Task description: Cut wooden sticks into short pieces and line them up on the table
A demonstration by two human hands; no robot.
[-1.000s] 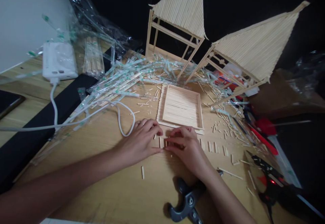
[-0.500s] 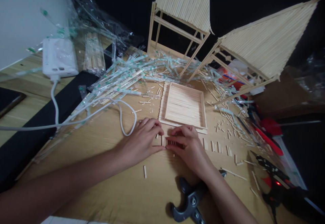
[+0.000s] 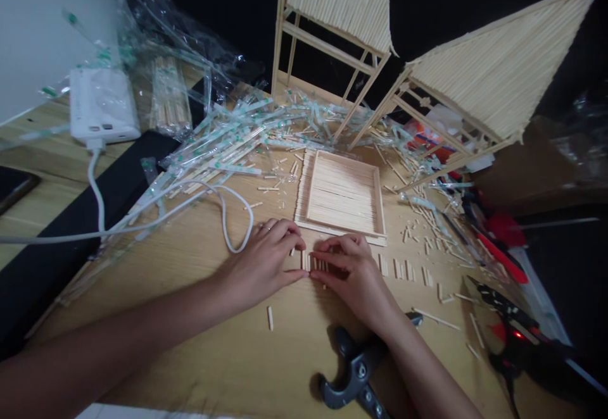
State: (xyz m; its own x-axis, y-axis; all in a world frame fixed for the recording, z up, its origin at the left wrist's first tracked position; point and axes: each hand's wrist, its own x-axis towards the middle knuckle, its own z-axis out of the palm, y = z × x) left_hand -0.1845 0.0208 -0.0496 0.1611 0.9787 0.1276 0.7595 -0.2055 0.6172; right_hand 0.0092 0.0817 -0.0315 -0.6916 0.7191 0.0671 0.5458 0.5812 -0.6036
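In the middle of the table, my left hand (image 3: 273, 257) and my right hand (image 3: 349, 270) almost meet. Between their fingertips stand short cut wooden sticks (image 3: 304, 259), lying parallel. My left thumb and index finger close around the ends of these sticks; my right thumb and fingers pinch at their right side, partly hiding further short sticks (image 3: 320, 265). A lone short stick (image 3: 270, 318) lies nearer to me. Just beyond my hands is a square stick panel (image 3: 344, 194) with a raised wooden frame.
Small stick groups (image 3: 399, 269) line up at right. A dark cutter (image 3: 354, 375) lies beside my right forearm, a glue gun (image 3: 513, 337) with a red light farther right. Two roofed stick models (image 3: 339, 11) stand behind plastic wrappers (image 3: 228, 131). A white cable (image 3: 249, 216) loops from a power bank (image 3: 104, 106).
The view has shifted slightly. Both hands keep nearly the same place and grip at the short sticks.
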